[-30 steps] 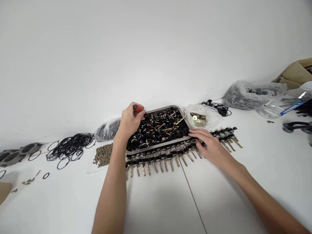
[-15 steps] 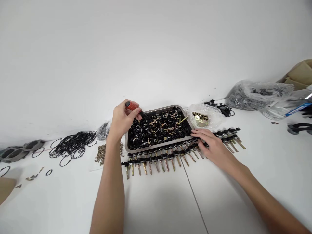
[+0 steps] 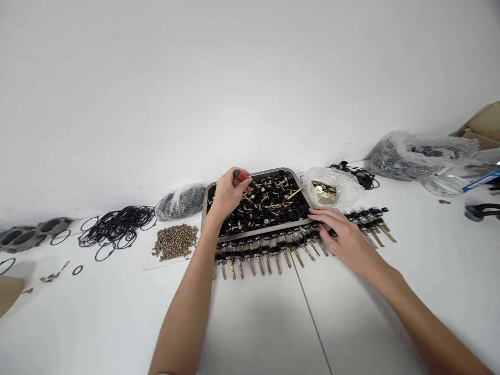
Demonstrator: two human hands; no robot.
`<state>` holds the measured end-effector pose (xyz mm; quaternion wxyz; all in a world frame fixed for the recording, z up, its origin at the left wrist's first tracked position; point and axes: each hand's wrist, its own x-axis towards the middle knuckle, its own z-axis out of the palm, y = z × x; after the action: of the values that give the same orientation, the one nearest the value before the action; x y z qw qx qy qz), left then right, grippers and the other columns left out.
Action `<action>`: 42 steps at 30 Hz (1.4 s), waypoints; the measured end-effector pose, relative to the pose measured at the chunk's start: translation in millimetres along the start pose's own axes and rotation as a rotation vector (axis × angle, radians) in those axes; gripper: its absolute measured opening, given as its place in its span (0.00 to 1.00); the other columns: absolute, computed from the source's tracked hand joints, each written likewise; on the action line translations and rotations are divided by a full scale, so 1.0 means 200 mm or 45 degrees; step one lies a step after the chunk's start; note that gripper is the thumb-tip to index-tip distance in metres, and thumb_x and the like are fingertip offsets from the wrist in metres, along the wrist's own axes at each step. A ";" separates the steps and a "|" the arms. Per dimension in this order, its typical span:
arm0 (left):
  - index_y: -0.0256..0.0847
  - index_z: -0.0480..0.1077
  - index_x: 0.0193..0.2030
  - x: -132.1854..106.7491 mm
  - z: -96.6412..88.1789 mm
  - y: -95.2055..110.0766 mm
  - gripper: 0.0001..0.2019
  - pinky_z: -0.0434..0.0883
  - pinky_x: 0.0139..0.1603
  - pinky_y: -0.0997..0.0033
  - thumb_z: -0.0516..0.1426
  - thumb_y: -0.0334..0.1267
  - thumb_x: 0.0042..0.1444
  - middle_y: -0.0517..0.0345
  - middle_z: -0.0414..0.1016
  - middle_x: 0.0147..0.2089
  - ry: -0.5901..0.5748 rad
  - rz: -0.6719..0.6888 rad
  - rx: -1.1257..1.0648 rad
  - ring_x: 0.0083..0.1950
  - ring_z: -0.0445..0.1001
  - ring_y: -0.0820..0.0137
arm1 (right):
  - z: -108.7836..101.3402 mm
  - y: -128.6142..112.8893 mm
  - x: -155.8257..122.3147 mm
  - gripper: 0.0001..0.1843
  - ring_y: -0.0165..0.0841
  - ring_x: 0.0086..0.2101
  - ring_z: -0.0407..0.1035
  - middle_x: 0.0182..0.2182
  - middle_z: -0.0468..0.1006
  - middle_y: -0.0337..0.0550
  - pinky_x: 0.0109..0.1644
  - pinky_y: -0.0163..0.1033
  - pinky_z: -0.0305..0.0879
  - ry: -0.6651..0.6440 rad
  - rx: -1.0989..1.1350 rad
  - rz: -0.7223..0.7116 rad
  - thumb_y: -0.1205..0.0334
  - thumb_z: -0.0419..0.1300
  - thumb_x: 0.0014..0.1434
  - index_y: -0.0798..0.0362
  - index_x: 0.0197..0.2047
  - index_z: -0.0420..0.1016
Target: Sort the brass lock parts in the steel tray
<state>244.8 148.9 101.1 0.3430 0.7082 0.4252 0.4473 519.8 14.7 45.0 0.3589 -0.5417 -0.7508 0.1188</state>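
Over the metal tray [image 3: 203,208], my left hand [image 3: 228,194] is closed around a screwdriver [image 3: 240,175] with a red handle and black end; its tip is hidden. Inside the tray lies a jumble of black clamp-like parts [image 3: 269,200] with brass-coloured strips. My right hand [image 3: 338,229] rests at the tray's front right corner, fingers stretched out and thumb apart, fingertips at the rim. Along the tray's near side stand rows of black assemblies [image 3: 258,254] with metal strips pointing toward me; my right hand partly covers some.
Left of the tray are a pile of small brass screws [image 3: 174,241], a bubble-wrap bag [image 3: 182,200] and black rubber rings [image 3: 121,226]. To the right sit a clear bag of metal strips [image 3: 332,188] and a larger bubble-wrap bag [image 3: 414,153]. A wall rises behind.
My left hand has moved right with the screwdriver, farther over the tray, uncovering the screws and the bag on the left. My right hand stays at the corner.
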 end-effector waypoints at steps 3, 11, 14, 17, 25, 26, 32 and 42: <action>0.38 0.69 0.40 0.00 0.00 0.00 0.10 0.79 0.37 0.66 0.61 0.43 0.59 0.54 0.78 0.34 0.026 -0.019 -0.070 0.32 0.80 0.67 | 0.00 0.00 0.00 0.17 0.42 0.57 0.70 0.54 0.77 0.48 0.64 0.55 0.68 -0.002 -0.010 -0.003 0.67 0.52 0.65 0.49 0.52 0.77; 0.37 0.70 0.40 0.00 0.00 0.02 0.10 0.80 0.39 0.64 0.61 0.41 0.58 0.53 0.79 0.35 0.049 0.010 -0.140 0.32 0.80 0.68 | 0.01 0.02 -0.01 0.17 0.42 0.57 0.71 0.54 0.77 0.47 0.63 0.56 0.69 0.007 -0.016 -0.023 0.67 0.52 0.65 0.49 0.52 0.77; 0.37 0.70 0.41 -0.01 0.01 0.03 0.10 0.80 0.39 0.64 0.61 0.41 0.57 0.52 0.79 0.36 0.068 0.029 -0.184 0.32 0.80 0.68 | 0.01 0.02 -0.01 0.17 0.42 0.57 0.71 0.54 0.78 0.47 0.63 0.56 0.69 0.010 -0.017 -0.019 0.67 0.52 0.64 0.48 0.52 0.77; 0.37 0.70 0.41 -0.01 0.03 0.04 0.10 0.81 0.39 0.64 0.61 0.41 0.58 0.52 0.79 0.36 0.066 0.035 -0.204 0.33 0.80 0.68 | 0.01 0.01 0.00 0.17 0.42 0.56 0.71 0.54 0.78 0.48 0.63 0.56 0.68 0.013 -0.029 -0.024 0.67 0.52 0.65 0.49 0.51 0.77; 0.39 0.69 0.40 0.00 0.03 0.03 0.08 0.80 0.37 0.66 0.60 0.39 0.59 0.54 0.77 0.34 0.039 0.006 -0.140 0.31 0.79 0.69 | 0.00 0.00 0.00 0.17 0.42 0.56 0.71 0.53 0.78 0.48 0.63 0.56 0.69 0.009 -0.029 -0.021 0.67 0.52 0.65 0.49 0.51 0.78; 0.39 0.69 0.40 0.01 0.02 0.03 0.07 0.79 0.37 0.66 0.60 0.38 0.58 0.54 0.77 0.34 0.052 0.007 -0.111 0.31 0.79 0.69 | 0.00 0.00 0.00 0.17 0.42 0.56 0.71 0.53 0.78 0.48 0.63 0.56 0.69 0.010 -0.029 -0.022 0.67 0.51 0.65 0.50 0.51 0.78; 0.40 0.69 0.38 0.00 -0.09 0.08 0.04 0.78 0.35 0.67 0.60 0.34 0.58 0.56 0.76 0.31 0.150 -0.024 0.147 0.30 0.78 0.70 | 0.00 0.01 0.00 0.18 0.42 0.57 0.70 0.53 0.78 0.47 0.63 0.56 0.69 0.005 -0.014 -0.014 0.68 0.52 0.65 0.48 0.51 0.78; 0.39 0.68 0.37 0.00 -0.09 0.08 0.05 0.78 0.32 0.68 0.61 0.36 0.57 0.57 0.75 0.30 0.183 -0.048 0.083 0.28 0.78 0.69 | 0.00 0.01 -0.01 0.17 0.42 0.57 0.70 0.53 0.78 0.47 0.63 0.56 0.69 0.019 -0.019 -0.023 0.68 0.51 0.65 0.49 0.51 0.78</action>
<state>232.5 144.5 120.7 0.2966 0.6770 0.4762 0.4763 522.0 14.4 43.4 0.3614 -0.5384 -0.7539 0.1057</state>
